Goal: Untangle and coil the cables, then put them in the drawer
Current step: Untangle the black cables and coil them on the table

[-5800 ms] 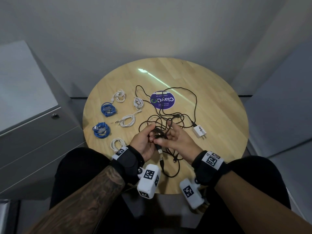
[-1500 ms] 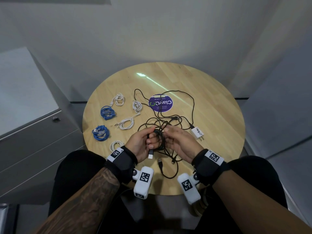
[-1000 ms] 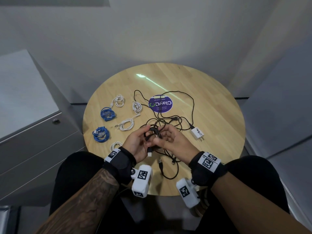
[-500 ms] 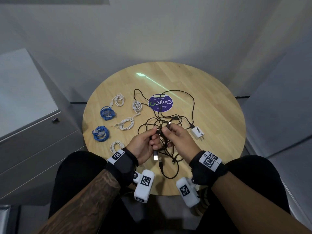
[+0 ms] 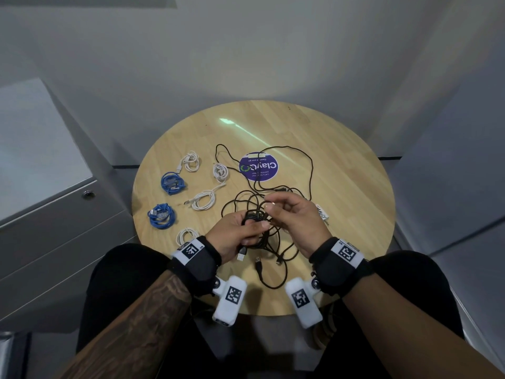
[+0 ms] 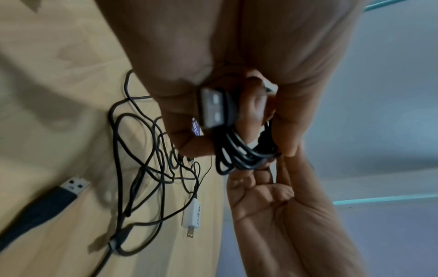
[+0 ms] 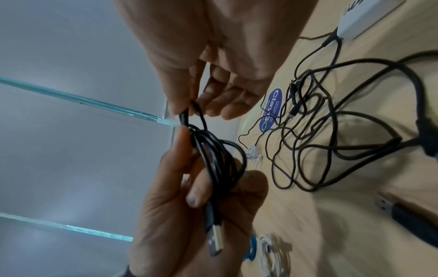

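My left hand (image 5: 240, 232) grips a small coil of black cable (image 6: 241, 150) just above the near part of the round wooden table (image 5: 341, 165); its silver USB plug (image 6: 212, 108) sticks out under the palm. My right hand (image 5: 289, 214) pinches the free end of that same black cable (image 7: 187, 116) between thumb and forefinger, right over the coil. A loose tangle of other black cables (image 5: 270, 192) lies on the table behind and under both hands, with a white plug adapter (image 6: 193, 213) at its right.
Coiled white cables (image 5: 203, 199) and two coiled blue cables (image 5: 172, 181) lie on the table's left half. A purple round sticker (image 5: 258, 166) sits mid-table. A grey drawer cabinet (image 5: 54, 214) with a round lock stands at the left, drawers closed.
The coil in my left hand has stayed in place while my right hand lifted the cable's free end up over it. The tangle on the table barely shifted.
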Available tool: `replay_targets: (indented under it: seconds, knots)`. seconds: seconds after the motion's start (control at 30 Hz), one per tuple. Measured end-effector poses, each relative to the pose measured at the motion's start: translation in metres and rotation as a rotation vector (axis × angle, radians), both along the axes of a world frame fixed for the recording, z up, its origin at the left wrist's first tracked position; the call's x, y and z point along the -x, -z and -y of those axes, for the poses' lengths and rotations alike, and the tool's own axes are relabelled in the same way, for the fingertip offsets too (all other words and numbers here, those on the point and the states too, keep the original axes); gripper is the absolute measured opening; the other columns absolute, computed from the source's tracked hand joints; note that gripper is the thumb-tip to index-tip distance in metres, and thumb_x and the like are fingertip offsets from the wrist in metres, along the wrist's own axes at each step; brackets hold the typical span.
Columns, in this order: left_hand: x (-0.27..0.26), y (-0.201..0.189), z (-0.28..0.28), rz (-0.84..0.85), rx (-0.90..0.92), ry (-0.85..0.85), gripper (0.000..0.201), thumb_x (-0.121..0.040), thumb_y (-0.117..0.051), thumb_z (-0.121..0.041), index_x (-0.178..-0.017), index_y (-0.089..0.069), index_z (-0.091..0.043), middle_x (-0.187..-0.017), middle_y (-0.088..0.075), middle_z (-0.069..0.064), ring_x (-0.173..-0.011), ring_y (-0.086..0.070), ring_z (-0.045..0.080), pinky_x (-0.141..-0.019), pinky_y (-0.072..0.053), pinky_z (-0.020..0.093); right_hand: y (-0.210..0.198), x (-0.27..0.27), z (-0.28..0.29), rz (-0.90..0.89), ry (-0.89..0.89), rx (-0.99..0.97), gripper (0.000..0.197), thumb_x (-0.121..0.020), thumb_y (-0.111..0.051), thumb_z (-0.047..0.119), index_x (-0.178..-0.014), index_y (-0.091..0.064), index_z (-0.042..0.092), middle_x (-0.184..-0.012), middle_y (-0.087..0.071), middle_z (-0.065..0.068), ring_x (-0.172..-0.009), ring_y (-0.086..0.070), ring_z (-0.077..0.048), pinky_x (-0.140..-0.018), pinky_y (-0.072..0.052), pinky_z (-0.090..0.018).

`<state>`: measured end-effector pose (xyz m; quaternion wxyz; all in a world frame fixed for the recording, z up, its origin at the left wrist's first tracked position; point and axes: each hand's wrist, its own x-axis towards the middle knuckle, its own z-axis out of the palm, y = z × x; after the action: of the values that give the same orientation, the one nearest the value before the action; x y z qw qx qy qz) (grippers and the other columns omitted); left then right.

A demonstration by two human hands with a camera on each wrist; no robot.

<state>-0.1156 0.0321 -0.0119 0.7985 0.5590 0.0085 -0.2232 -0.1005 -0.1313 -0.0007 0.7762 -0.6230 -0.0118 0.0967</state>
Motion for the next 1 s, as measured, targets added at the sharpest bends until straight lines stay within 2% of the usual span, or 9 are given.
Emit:
replay_targets:
  seconds: [0.17, 0.27, 0.4, 0.47, 0.57, 0.73, 0.8, 0.87, 1.0]
  knots:
    - [0.000, -0.002, -0.004, 0.014, -0.034, 0.087, 0.038, -0.079, -0.066, -0.007, -0.070, -0.030, -0.018, -0.052, -0.030, -0.007, -0.040, -0.026, 0.005, -0.048, -0.018, 0.021, -0.005, -0.004, 0.010, -0.116, -0.161, -0.105, 0.019, -0.082, -0.070, -0.006, -0.092, -0.064, 0.008, -0.077, -0.059, -0.002, -0.074, -0.055, -0.014, -0.073, -0.051, -0.024]
    - [-0.001, -0.003, -0.004, 0.027, -0.043, 0.043, 0.037, -0.081, -0.066, -0.009, -0.069, -0.032, -0.018, -0.053, -0.027, -0.008, -0.043, -0.023, 0.006, -0.048, -0.015, 0.021, -0.006, -0.004, 0.010, -0.005, -0.099, -0.004, 0.017, -0.082, -0.072, -0.004, -0.092, -0.066, 0.008, -0.075, -0.059, 0.001, -0.071, -0.056, -0.009, -0.069, -0.052, -0.021]
    - [0.001, -0.007, -0.004, 0.055, -0.043, -0.017, 0.032, -0.091, -0.061, -0.010, -0.062, -0.063, -0.021, -0.054, -0.023, -0.010, -0.043, -0.021, 0.004, -0.043, -0.016, 0.016, -0.005, -0.003, 0.006, -0.174, -0.161, -0.179, 0.037, -0.091, -0.062, 0.018, -0.124, -0.061, 0.000, -0.079, -0.063, 0.000, -0.076, -0.062, -0.011, -0.075, -0.055, -0.026]
    - [0.002, -0.008, -0.004, 0.064, -0.071, 0.011, 0.030, -0.094, -0.057, -0.013, -0.069, -0.072, -0.021, -0.051, -0.029, -0.013, -0.042, -0.020, 0.003, -0.043, -0.014, 0.017, -0.004, -0.002, 0.005, -0.298, -0.245, -0.182, 0.034, -0.093, -0.059, 0.021, -0.119, -0.063, -0.001, -0.074, -0.057, 0.001, -0.069, -0.053, -0.010, -0.070, -0.051, -0.023]
    - [0.003, -0.007, -0.002, 0.039, -0.081, 0.041, 0.016, -0.088, -0.063, -0.021, -0.082, -0.062, -0.007, -0.053, -0.026, -0.010, -0.043, -0.020, 0.004, -0.041, -0.017, 0.015, -0.002, -0.004, 0.006, -0.300, -0.229, -0.065, 0.022, -0.096, -0.059, 0.023, -0.101, -0.071, 0.006, -0.074, -0.059, 0.001, -0.067, -0.047, -0.009, -0.063, -0.044, -0.021]
    - [-0.001, -0.012, 0.000, -0.005, -0.074, 0.035, 0.020, -0.090, -0.062, -0.026, -0.071, -0.068, -0.023, -0.050, -0.035, -0.013, -0.041, -0.023, 0.002, -0.044, -0.013, 0.015, -0.009, -0.008, 0.010, -0.259, -0.154, -0.050, 0.024, -0.098, -0.058, 0.026, -0.095, -0.076, 0.011, -0.079, -0.066, 0.002, -0.068, -0.052, -0.008, -0.064, -0.039, -0.022]
    - [0.000, -0.010, 0.000, -0.011, -0.045, 0.043, 0.013, -0.088, -0.065, -0.023, -0.088, -0.061, -0.010, -0.053, -0.037, -0.012, -0.041, -0.024, 0.002, -0.045, -0.014, 0.015, -0.010, -0.007, 0.012, -0.259, -0.151, -0.039, 0.024, -0.099, -0.057, 0.025, -0.098, -0.074, 0.008, -0.080, -0.068, 0.003, -0.070, -0.053, -0.008, -0.063, -0.040, -0.021]
    - [-0.001, -0.007, -0.003, -0.025, -0.031, 0.061, 0.023, -0.084, -0.062, -0.019, -0.098, -0.051, -0.005, -0.054, -0.036, -0.011, -0.042, -0.025, 0.003, -0.047, -0.015, 0.018, -0.010, -0.007, 0.014, -0.274, -0.147, -0.025, 0.025, -0.099, -0.057, 0.025, -0.097, -0.074, 0.007, -0.081, -0.068, 0.003, -0.070, -0.052, -0.008, -0.063, -0.040, -0.022]
    - [-0.002, -0.010, -0.008, -0.106, 0.027, 0.006, 0.030, -0.082, -0.062, -0.024, -0.067, -0.036, -0.017, -0.051, -0.026, -0.007, -0.042, -0.022, 0.006, -0.044, -0.017, 0.016, -0.020, -0.010, 0.020, -0.275, -0.095, 0.005, 0.030, -0.102, -0.053, 0.027, -0.098, -0.072, 0.004, -0.071, -0.051, 0.001, -0.062, -0.045, -0.007, -0.058, -0.036, -0.022]
